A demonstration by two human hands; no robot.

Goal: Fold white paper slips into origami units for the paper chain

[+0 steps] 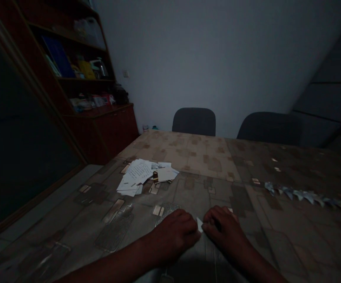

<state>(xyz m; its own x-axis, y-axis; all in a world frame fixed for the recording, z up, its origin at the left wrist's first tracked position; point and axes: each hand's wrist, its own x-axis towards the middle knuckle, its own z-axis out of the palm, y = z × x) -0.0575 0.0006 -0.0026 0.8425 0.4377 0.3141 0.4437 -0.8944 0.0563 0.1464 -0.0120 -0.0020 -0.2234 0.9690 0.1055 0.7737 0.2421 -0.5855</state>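
Close together above the near part of the table, my left hand [178, 235] and my right hand [224, 228] both pinch a small piece of white paper [199, 225]. Only a pointed bit of it shows between the fingertips; the fingers cover the rest. Beyond my left hand lies a loose pile of papers [136, 175], some with printed lines, with a paler blank sheet [166, 174] at its right side. To the right of my right hand, a row of several small folded paper shapes [306, 195] stretches across the tablecloth.
A patterned tablecloth [188, 153] covers the table. Two dark chairs [194, 121] stand at its far side, before a plain wall. At the left is a wooden shelf unit [99, 114] holding a kettle [101, 67], a blue folder [59, 57] and other items. The room is dim.
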